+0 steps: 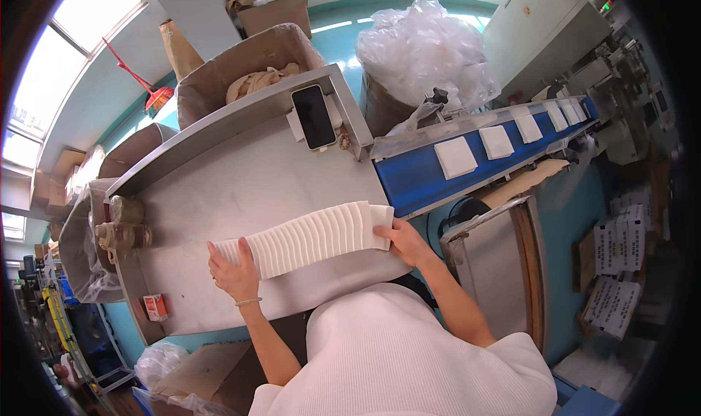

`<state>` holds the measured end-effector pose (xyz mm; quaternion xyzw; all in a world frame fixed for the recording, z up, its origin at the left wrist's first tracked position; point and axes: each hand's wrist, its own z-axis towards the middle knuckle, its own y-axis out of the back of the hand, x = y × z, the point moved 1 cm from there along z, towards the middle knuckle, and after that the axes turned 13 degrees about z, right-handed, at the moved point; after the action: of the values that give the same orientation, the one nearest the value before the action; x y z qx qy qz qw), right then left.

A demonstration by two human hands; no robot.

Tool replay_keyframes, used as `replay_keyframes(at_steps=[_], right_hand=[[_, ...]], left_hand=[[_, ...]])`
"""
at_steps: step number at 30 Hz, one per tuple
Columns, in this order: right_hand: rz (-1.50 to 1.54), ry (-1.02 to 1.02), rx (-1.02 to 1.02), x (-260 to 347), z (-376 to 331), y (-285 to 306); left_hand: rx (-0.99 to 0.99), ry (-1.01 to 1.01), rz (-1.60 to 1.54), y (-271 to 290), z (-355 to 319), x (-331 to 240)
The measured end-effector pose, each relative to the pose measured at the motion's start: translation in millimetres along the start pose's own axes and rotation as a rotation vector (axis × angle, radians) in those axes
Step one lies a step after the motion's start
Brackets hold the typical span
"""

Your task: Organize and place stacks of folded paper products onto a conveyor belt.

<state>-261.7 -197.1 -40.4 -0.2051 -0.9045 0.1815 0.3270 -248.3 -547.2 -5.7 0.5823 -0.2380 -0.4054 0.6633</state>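
Observation:
A long row of flat white squares (310,239), which look like folded napkins, lies overlapped on the metal table (212,171). My left hand (235,271) closes round the row's left end, thumb on the near side and fingers at the end. At the other end, my right hand (405,242) pinches the edge of the last white square (381,217), thumb and fingertips together. That square sticks out a little from the row. The undersides of the squares are hidden.
A blue conveyor belt (409,184) carries spaced white squares (455,157) at the right. A phone (314,116) lies at the table's far corner. Jars (125,224) and a small red-and-white box (155,307) stand at the left edge. A raised metal rim (219,120) borders the table.

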Motion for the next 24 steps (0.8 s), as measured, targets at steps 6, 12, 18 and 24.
replay_keyframes(at_steps=[6,12,18,24], right_hand=[[0.116,0.260,-0.051,24.4,12.5,4.1],[0.001,0.264,0.078,-6.0,12.4,-25.8],[0.042,0.132,0.020,0.1,-1.6,-0.9],[-0.186,0.420,-0.093,26.4,0.4,-15.2]], left_hand=[[0.038,-0.107,-0.039,6.2,-1.4,0.9],[0.052,-0.066,-0.050,10.4,-3.2,-6.8],[0.021,-0.088,-0.035,6.8,-1.4,0.2],[0.029,-0.172,-0.289,7.3,0.9,0.0]])
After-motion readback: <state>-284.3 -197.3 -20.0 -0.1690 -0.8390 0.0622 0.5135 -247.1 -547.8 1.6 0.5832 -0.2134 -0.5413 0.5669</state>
